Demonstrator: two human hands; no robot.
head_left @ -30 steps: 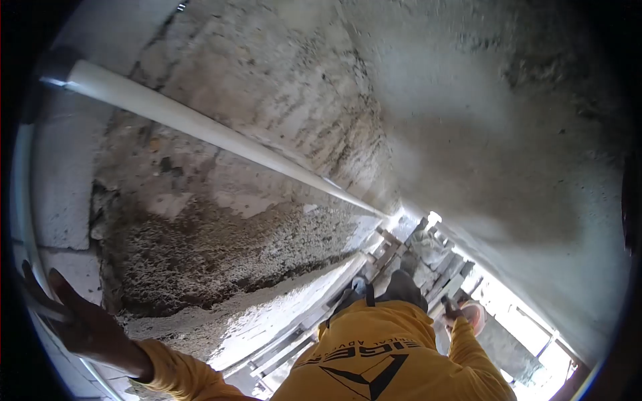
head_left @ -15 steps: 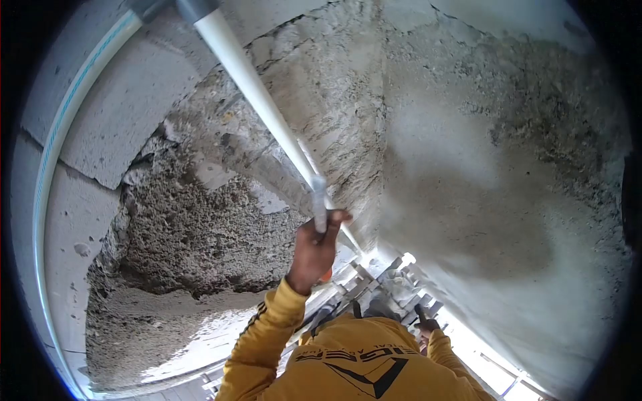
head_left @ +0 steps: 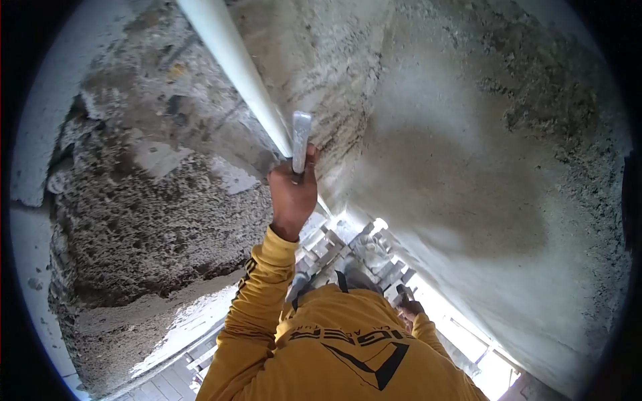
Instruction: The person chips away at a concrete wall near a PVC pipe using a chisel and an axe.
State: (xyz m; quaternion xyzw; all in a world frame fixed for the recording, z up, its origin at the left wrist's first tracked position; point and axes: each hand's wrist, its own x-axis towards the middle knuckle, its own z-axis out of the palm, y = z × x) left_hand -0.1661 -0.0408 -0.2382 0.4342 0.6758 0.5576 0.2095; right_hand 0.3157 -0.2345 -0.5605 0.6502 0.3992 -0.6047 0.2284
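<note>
My left hand [head_left: 293,194] is raised near the middle of the view, its fingers wrapped round a flat grey metal tool [head_left: 301,137] that points upward. The tool stands close beside a white pipe [head_left: 234,60] running down along the wall corner; whether they touch I cannot tell. Lower down, at the right side of my yellow shirt [head_left: 334,361], my right hand [head_left: 410,309] is closed on a dark handle [head_left: 402,292], whose far end is hard to make out.
Rough, chipped plaster [head_left: 160,227] covers the left wall. A smoother grey wall [head_left: 461,194] rises on the right. Far below lie several stacked blocks or boards [head_left: 321,250]. Bright light comes through an opening [head_left: 448,324] at lower right.
My left hand and the tool sit further left and higher in view. The walls and pipe have shifted left, and the pipe's upper fitting has left the frame. My right hand also appears further left.
</note>
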